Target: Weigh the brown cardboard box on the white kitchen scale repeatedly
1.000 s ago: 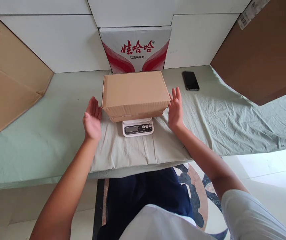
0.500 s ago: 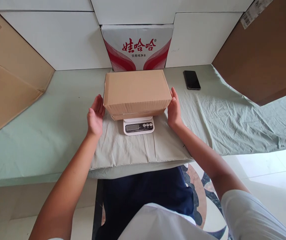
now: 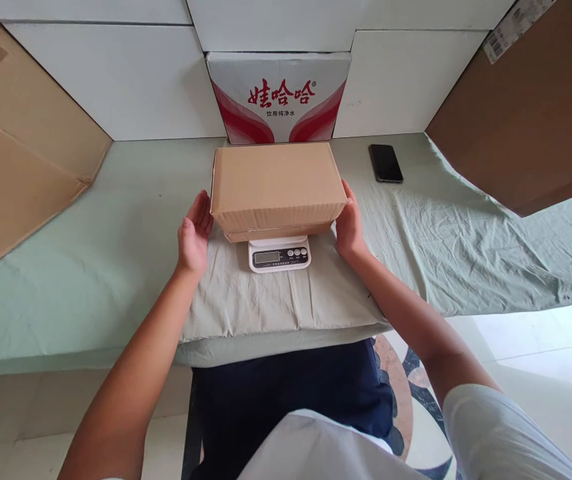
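A closed brown cardboard box (image 3: 279, 177) sits on top of a white kitchen scale (image 3: 280, 265), hiding most of its platform. The scale's display and buttons show below the box's front edge. My left hand (image 3: 196, 230) is beside the box's left side, palm inward, fingers stretched out and their tips close to the cardboard. At the right side, my right hand (image 3: 350, 223) is held alongside the front corner with extended fingers, partly hidden by the box. Whether either hand touches the cardboard is hard to tell.
A white and red carton (image 3: 281, 100) stands behind the box against white panels. A black phone (image 3: 386, 163) lies at the back right on the green cloth (image 3: 136, 267). Large cardboard pieces rise at the left (image 3: 26, 147) and right (image 3: 526, 127).
The whole view has shifted slightly. Both hands stay at the box's sides, the right one appearing a little closer to the corner. The box remains on the scale.
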### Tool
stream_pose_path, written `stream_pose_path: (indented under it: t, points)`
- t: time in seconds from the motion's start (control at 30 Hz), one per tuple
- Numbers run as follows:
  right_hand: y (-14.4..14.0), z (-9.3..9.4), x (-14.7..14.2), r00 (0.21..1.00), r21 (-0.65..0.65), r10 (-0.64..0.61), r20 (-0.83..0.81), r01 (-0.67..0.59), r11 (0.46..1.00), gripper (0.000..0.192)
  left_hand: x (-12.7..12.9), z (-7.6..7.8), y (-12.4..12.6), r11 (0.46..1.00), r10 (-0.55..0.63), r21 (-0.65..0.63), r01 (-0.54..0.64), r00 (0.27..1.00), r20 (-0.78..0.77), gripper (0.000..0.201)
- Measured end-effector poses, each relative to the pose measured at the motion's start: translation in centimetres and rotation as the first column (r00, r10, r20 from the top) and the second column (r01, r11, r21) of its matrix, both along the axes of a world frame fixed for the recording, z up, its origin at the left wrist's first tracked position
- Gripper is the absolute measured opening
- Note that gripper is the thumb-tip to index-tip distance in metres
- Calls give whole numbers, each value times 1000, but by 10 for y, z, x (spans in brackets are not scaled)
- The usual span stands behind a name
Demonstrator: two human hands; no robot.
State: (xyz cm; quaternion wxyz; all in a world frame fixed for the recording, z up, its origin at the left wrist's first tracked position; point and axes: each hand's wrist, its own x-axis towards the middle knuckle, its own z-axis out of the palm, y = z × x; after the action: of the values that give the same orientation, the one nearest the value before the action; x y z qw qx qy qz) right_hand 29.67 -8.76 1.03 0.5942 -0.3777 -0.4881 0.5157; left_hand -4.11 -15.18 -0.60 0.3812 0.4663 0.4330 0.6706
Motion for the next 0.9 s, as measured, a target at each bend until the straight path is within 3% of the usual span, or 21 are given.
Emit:
stream_pose_path:
  t: [0.43,0.63,0.9]
  points:
    - [-1,2,-1,999,32,28,29,-29,999,73,-2,0,1,999,-30,-21,28,995,-91,81]
    - [-4,5,-2,999,10,32,35,-32,999,74,5,8,-9,995,-37,96,40,999,-40,70]
    - [-8,6,-3,999,39,38,37,-39,998,70,28,14,-22,986,-56,143,82,983,-174,83]
